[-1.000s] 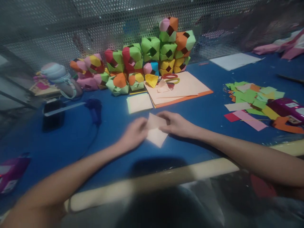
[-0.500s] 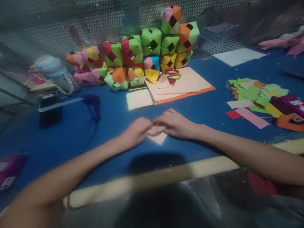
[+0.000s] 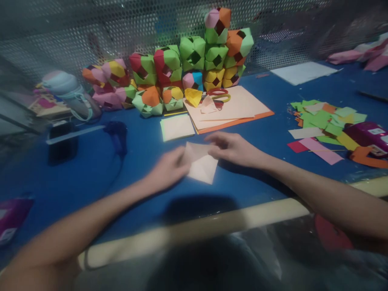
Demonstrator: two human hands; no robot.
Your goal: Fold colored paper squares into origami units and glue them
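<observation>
A small square of pale peach paper (image 3: pixel 202 167) with fold creases lies at a tilt on the blue table. My left hand (image 3: pixel 169 167) is closed on its left corner, thumb on top, slightly blurred. At the paper's right corner is my right hand (image 3: pixel 235 147), its thumb touching or just over the edge and its index finger held apart from the thumb. Just behind stands a stack of pale square sheets (image 3: pixel 177 127) with a green edge showing. Larger peach sheets (image 3: pixel 239 107) carry scissors (image 3: pixel 222 97), a folded yellow piece (image 3: pixel 193 97) and a folded peach piece (image 3: pixel 209 105).
Colourful folded paper blocks (image 3: pixel 192 54) are stacked along the perforated metal screen (image 3: pixel 127 24). Paper scraps (image 3: pixel 330 117) and a purple object (image 3: pixel 368 135) lie at right. A phone-like dark object (image 3: pixel 62 147) and a blue tool (image 3: pixel 117 135) sit at left. The table's pale edge (image 3: pixel 273 210) is nearest me.
The folded peach paper has been opened out into a creased square. My hands have drawn apart, the right one shifting right and its fingers loosening.
</observation>
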